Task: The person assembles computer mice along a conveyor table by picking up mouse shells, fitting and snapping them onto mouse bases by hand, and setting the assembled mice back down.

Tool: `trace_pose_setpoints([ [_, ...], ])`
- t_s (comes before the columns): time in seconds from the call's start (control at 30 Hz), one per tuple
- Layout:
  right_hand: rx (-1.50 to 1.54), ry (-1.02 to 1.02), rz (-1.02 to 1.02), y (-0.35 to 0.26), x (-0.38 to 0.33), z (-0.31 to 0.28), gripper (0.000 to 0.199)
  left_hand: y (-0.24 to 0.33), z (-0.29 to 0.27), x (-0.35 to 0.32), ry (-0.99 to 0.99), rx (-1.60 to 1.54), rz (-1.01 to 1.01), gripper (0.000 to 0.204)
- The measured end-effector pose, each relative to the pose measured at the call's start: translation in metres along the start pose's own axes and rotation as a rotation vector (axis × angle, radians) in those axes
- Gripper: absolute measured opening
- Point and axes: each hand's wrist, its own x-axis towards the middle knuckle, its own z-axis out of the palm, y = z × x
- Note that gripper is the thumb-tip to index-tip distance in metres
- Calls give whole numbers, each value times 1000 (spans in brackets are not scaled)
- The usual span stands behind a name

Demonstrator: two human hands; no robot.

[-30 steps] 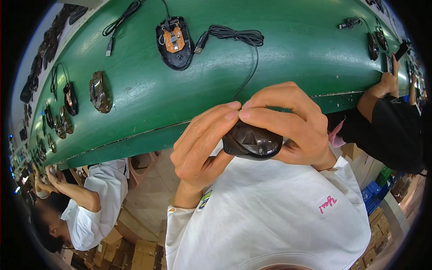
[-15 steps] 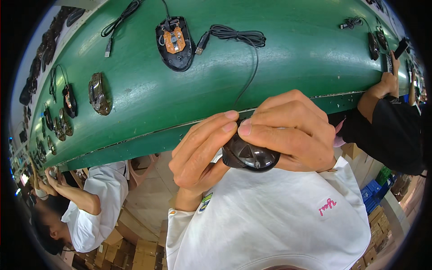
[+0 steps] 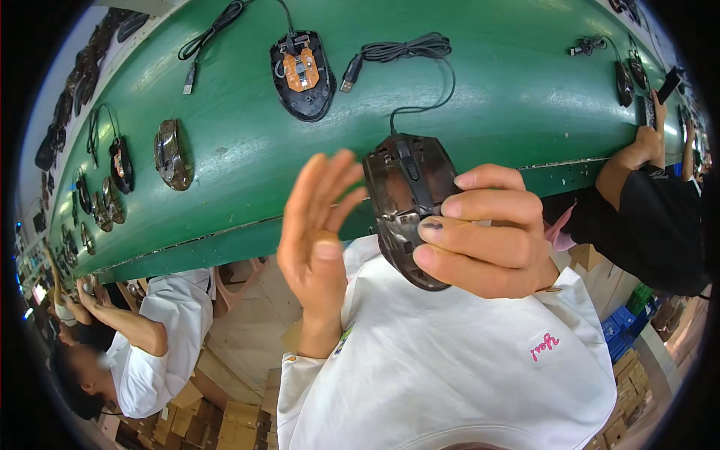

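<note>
A dark translucent computer mouse [image 3: 409, 187] is held up in front of my shirt by my right hand [image 3: 495, 236], its fingers wrapped over the right side. The mouse's top shell and scroll wheel strip face up, and its cord runs from the far end onto the green belt. Just left of it, my left hand [image 3: 319, 232] is raised with fingers apart, slightly blurred, holding nothing. Beyond lies an opened mouse base [image 3: 302, 79] with an orange circuit board. A coiled black cable [image 3: 405, 48] with a USB plug rests to its right.
The green conveyor belt [image 3: 232, 150] curves across the view. A loose mouse shell [image 3: 173, 155] lies at left, with several mice and shells beyond. Co-workers sit at the left [image 3: 165, 337] and right [image 3: 637, 225]. Cardboard boxes [image 3: 240, 420] stand below the belt.
My left hand has let go of the mouse and moved away to the left. The mouse, in my right hand, now shows its top. Parts on the belt have shifted slightly right.
</note>
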Motion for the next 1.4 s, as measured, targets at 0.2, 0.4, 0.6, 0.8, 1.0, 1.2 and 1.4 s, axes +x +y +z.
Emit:
trace_pose_setpoints([
  [0.2,-57,-160,-4,0,-14,5,32,-5,7,-10,59,-234,-325,90],
  [0.4,527,-197,355,-3,-10,-11,54,2,1,-13,2,-155,-170,92],
  [0.6,1033,200,1109,-12,8,6,81,6,7,-11,-223,247,-42,90],
  [0.8,1149,92,1106,-14,4,11,90,8,5,-14,-249,413,-48,85],
  [1.0,1164,19,1136,-13,2,3,80,12,2,-14,-243,413,-81,82],
  [1.2,1166,27,1110,-14,2,5,76,11,-2,-13,-272,419,-17,81],
  [1.4,1166,32,1131,-16,4,6,74,13,-2,-13,-246,382,-78,81],
])
